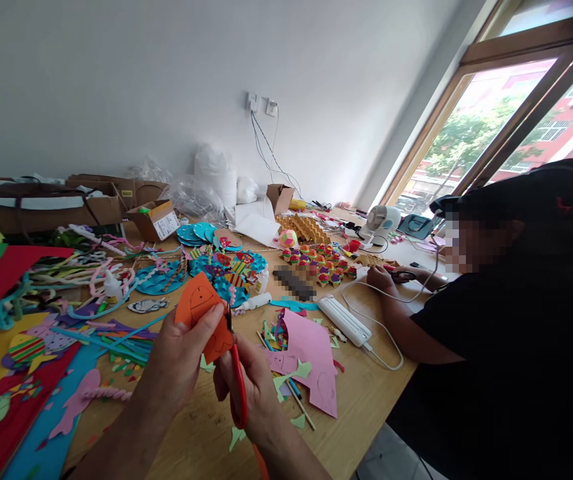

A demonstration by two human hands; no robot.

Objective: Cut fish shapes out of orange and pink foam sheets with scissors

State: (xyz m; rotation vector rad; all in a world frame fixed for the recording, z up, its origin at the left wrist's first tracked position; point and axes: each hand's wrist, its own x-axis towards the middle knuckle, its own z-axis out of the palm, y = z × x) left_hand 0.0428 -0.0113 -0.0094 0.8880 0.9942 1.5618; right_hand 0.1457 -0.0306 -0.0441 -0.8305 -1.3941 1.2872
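You can read no words or numbers here: the print on the white label [166, 225] of the small carton [142, 225] is too small, and the red mark [560, 204] on your neighbour's dark headgear [526, 190] is unclear.

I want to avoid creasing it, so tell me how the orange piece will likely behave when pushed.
The orange piece looks like a thin sheet, so it is probably light. Its top stands up past the left hand without drooping, so it seems fairly stiff. With the red-handled scissors at its right edge, a push there might still flex it.
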